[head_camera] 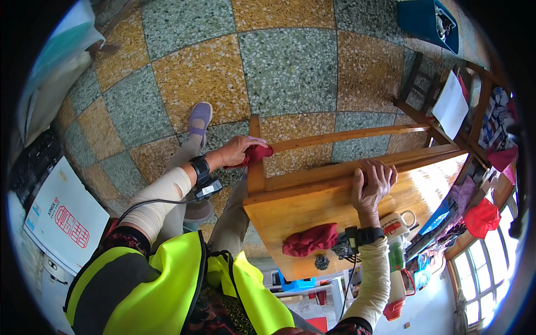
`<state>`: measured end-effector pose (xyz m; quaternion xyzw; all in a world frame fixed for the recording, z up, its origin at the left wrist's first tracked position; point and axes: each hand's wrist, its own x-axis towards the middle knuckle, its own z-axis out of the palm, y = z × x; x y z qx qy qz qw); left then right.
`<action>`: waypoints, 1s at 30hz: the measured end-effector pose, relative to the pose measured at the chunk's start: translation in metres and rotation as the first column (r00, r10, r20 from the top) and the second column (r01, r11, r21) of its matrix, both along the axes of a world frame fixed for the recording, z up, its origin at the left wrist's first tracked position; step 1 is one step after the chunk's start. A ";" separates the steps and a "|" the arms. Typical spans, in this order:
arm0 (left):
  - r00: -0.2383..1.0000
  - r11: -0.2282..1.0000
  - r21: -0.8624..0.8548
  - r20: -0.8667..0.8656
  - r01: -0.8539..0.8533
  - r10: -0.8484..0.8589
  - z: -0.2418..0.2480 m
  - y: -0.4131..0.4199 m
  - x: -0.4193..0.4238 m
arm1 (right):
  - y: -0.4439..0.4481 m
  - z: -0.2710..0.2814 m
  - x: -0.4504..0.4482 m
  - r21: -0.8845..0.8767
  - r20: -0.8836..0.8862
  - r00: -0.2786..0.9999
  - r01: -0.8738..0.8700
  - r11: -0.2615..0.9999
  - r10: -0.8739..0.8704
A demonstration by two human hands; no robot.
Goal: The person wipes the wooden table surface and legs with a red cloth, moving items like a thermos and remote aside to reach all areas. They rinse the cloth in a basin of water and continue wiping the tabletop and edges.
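My left hand [236,151] presses a dark red cloth [256,155] against the leg and rail of a wooden table [301,205], at its near corner. The fingers are bent over the cloth. My right hand [372,184] rests on the edge of the tabletop, fingers curled over the rim. A second dark red cloth [310,240] lies crumpled on the tabletop. Close to it is a steel wool scourer [321,262]; another greyish scourer sits partly hidden by my right wrist. A white mug [395,224] stands beyond that wrist.
A blue bin [427,23] stands on the tiled floor at the far right. A wooden chair frame [418,86] with a white sheet [450,105] is beyond the table's end. Clothes and a red cap [482,218] crowd the window side. A white box [65,217] is at left.
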<state>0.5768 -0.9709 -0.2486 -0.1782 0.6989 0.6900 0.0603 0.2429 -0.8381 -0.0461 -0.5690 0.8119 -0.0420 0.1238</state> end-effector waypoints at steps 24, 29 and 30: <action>0.911 0.960 0.190 0.321 0.205 -0.258 -0.009 -0.004 -0.048 | 0.005 0.001 -0.007 -0.174 0.123 0.985 0.140 0.975 -0.119; 0.862 0.919 0.196 0.325 0.341 -0.389 -0.017 -0.006 -0.059 | 0.010 -0.002 -0.009 -0.228 0.152 0.980 0.160 0.960 -0.127; 0.894 0.930 0.164 0.265 0.328 -0.361 -0.020 -0.005 -0.059 | 0.012 -0.002 -0.010 -0.225 0.166 0.978 0.166 0.960 -0.130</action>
